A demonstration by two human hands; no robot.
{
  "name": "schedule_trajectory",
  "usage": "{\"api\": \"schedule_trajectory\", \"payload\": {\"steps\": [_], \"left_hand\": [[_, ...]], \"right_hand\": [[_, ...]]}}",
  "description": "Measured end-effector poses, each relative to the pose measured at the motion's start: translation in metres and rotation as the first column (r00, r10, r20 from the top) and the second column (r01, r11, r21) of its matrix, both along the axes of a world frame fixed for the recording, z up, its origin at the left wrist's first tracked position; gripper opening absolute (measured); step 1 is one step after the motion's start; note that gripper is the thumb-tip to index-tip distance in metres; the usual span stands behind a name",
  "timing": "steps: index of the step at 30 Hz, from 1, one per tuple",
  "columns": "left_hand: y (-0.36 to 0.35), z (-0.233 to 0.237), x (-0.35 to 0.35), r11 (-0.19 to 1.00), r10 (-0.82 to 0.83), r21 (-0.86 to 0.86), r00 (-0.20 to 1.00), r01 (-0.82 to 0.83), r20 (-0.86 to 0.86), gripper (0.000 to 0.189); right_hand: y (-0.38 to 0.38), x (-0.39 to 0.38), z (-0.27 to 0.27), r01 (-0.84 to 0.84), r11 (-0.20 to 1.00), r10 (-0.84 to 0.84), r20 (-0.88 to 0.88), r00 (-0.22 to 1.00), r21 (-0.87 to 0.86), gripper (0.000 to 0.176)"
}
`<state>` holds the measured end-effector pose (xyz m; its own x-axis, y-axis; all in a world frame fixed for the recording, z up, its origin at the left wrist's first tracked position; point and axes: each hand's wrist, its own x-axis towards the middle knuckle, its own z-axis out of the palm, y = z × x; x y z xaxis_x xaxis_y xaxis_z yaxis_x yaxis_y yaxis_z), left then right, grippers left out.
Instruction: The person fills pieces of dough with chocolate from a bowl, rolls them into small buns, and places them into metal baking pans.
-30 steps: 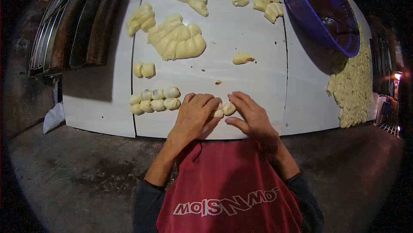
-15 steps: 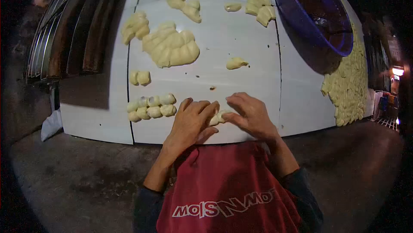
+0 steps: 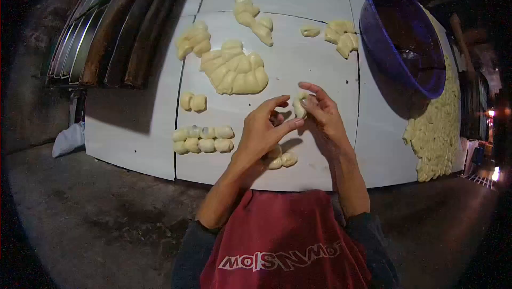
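Observation:
My right hand [image 3: 326, 121] pinches a small piece of pale dough [image 3: 299, 107] between thumb and fingers, raised over the white table. My left hand [image 3: 265, 129] is open beside it, fingers apart and curved, its thumb tip right at the lower end of the piece. Below my left hand lies a small group of dough pieces [image 3: 288, 159], partly hidden by that hand. Left of it, two rows of rounded dough pieces [image 3: 207, 145] sit side by side. Two more joined pieces [image 3: 193, 102] lie just above those rows.
A big dough mass [image 3: 234, 73] and smaller clumps [image 3: 343, 37] spread over the far part of the white table [image 3: 298, 54]. A purple basin [image 3: 369, 27] stands at the right, beside a sheet of flattened dough pieces [image 3: 434, 145]. Dark metal trays [image 3: 106, 38] stack at the left.
Both hands have risen from the table's front edge and moved forward. My right hand has picked up the single dough piece from the middle. The dough they were pressing stays behind. The view has shifted.

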<state>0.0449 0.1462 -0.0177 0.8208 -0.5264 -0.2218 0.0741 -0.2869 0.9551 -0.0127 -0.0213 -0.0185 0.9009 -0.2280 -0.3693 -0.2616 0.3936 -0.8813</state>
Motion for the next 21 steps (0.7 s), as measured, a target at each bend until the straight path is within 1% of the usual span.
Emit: {"api": "schedule_trajectory", "payload": {"steps": [1, 2, 4, 5, 7, 9, 10, 11, 12, 14, 16, 17, 18, 20, 21], "left_hand": [[-0.005, -0.008, 0.001, 0.994, 0.000, -0.105, 0.990, -0.015, -0.144, 0.039], [-0.007, -0.007, 0.003, 0.993, 0.009, -0.111, 0.988, -0.027, -0.156, 0.036], [-0.009, -0.004, 0.007, 0.991, 0.025, -0.121, 0.983, -0.047, -0.182, 0.030], [-0.007, -0.004, 0.009, 0.993, 0.033, -0.109, 0.995, -0.043, -0.096, 0.024], [-0.004, -0.005, 0.010, 0.994, 0.005, -0.108, 0.988, -0.022, -0.154, 0.023], [-0.002, -0.004, 0.010, 0.994, -0.019, -0.108, 0.975, -0.005, -0.220, 0.024], [-0.001, -0.004, 0.011, 0.994, -0.031, -0.105, 0.979, 0.010, -0.201, 0.024], [0.001, -0.004, 0.012, 0.994, -0.044, -0.104, 0.982, 0.025, -0.182, 0.024], [0.002, -0.004, 0.014, 0.994, -0.057, -0.104, 0.985, 0.041, -0.165, 0.024], [0.003, -0.006, 0.014, 0.991, -0.061, -0.126, 0.976, 0.035, -0.208, 0.024], [0.002, -0.009, 0.012, 0.992, -0.050, -0.127, 0.969, 0.019, -0.241, 0.024], [0.000, -0.008, 0.009, 0.987, -0.025, -0.162, 0.970, -0.015, -0.242, 0.024], [-0.002, -0.010, 0.008, 0.982, -0.011, -0.184, 0.956, -0.045, -0.293, 0.027], [-0.002, -0.007, 0.007, 0.975, -0.035, -0.221, 0.964, -0.025, -0.263, 0.029], [-0.001, -0.005, 0.005, 0.954, -0.050, -0.292, 0.926, -0.067, -0.375, 0.033]], "right_hand": [[0.003, -0.003, -0.005, -0.029, 0.997, 0.033, -0.053, 0.998, 0.072, 0.038], [0.009, -0.004, -0.003, -0.038, 0.984, 0.043, -0.023, 0.999, 0.175, 0.038], [0.008, -0.005, 0.001, 0.015, 0.964, -0.012, -0.014, 1.000, 0.265, 0.038], [0.009, -0.007, 0.001, -0.014, 0.988, 0.016, -0.011, 1.000, 0.156, 0.036], [0.012, -0.009, -0.001, -0.077, 0.995, 0.077, -0.014, 0.997, -0.060, 0.032], [0.010, -0.009, -0.005, -0.082, 0.993, 0.084, 0.015, 0.996, -0.090, 0.027], [0.009, -0.009, -0.008, -0.086, 0.990, 0.089, 0.030, 0.996, -0.108, 0.025], [0.008, -0.010, -0.018, -0.020, 0.998, 0.024, 0.068, 0.997, -0.066, 0.020], [0.008, -0.010, -0.021, 0.012, 0.998, -0.006, 0.098, 0.995, -0.059, 0.019], [0.008, -0.011, -0.023, 0.074, 0.996, -0.066, 0.159, 0.985, -0.045, 0.018], [0.009, -0.011, -0.019, 0.094, 0.992, -0.083, 0.135, 0.987, -0.081, 0.019], [0.010, -0.011, -0.018, 0.100, 0.991, -0.088, 0.130, 0.988, -0.090, 0.020], [0.012, -0.011, -0.018, 0.104, 0.990, -0.092, 0.125, 0.988, -0.096, 0.021], [0.013, -0.012, -0.012, 0.127, 0.991, -0.122, 0.099, 0.988, -0.048, 0.029], [0.016, -0.010, 0.001, 0.152, 0.988, -0.151, 0.085, 0.985, -0.014, 0.032]]}}
